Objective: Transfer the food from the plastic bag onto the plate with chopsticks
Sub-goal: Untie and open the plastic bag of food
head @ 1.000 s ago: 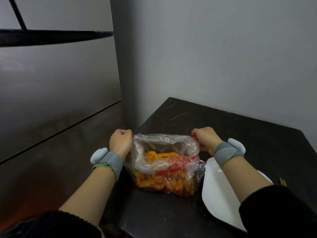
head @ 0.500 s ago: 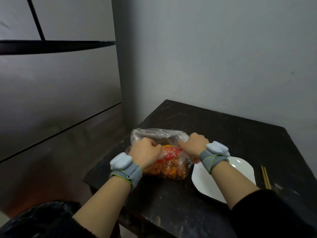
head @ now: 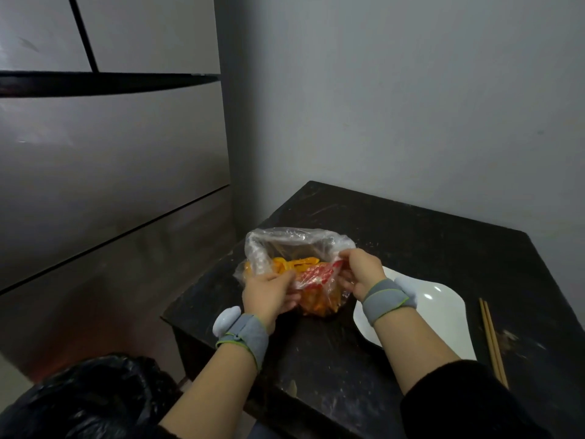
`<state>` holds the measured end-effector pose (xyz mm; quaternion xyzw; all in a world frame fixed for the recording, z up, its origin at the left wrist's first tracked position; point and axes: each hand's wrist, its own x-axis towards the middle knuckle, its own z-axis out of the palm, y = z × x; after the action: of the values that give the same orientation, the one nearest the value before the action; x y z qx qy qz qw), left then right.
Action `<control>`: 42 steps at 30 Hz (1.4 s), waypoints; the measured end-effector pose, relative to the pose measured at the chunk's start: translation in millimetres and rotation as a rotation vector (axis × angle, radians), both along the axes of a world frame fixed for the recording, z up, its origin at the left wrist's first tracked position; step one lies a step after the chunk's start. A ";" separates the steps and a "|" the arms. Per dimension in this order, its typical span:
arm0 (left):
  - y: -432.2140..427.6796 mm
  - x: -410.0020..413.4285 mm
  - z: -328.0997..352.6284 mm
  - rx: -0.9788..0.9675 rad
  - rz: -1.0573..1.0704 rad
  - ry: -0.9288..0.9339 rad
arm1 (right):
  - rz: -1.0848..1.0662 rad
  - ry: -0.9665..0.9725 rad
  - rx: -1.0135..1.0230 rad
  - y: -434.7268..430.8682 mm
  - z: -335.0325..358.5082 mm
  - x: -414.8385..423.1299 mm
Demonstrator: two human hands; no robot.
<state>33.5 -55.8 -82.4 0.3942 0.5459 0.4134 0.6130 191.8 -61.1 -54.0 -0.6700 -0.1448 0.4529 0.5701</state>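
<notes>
The left hand (head: pixel 269 296) is gripping the near rim of the plastic bag (head: pixel 286 240), its fingers (head: pixel 284 278) curling narrowly round the thin film. The right hand (head: pixel 362 274) is pinching the right rim, its fingers closing tightly on a bunched fold bearing red print. Together the hands are holding the bag's mouth apart.

The bag is sitting on the dark, scuffed surface (head: pixel 411 236), near its left edge. The film is showing clear, glossy and crinkled. The food (head: pixel 292 264) inside is showing as orange-yellow strips, with redder pieces lower down.

The plate (head: pixel 443 307), white, smooth and wavy-rimmed, is lying just right of the bag, the right forearm partly covering it. Two slim wooden chopsticks (head: pixel 490 340) are lying side by side just beyond the plate's right rim. Grey fabric bands (head: pixel 245 335) are wrapping both wrists.
</notes>
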 end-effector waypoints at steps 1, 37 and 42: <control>-1.1 0.1 -2.2 -0.046 0.022 -0.075 | -0.012 0.003 0.011 -0.4 -0.9 -0.4; 2.5 -13.8 -20.3 -0.276 0.044 -0.849 | -0.016 0.222 -0.081 16.5 -10.8 -3.2; 12.2 -30.1 -23.4 -0.289 -0.072 -0.467 | 0.035 -0.100 -0.084 17.5 3.0 12.8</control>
<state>3.3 -43.5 -105.9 0.2160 0.4289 0.3889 0.7862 204.6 -43.6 -51.0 -0.7126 -0.1659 0.4345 0.5253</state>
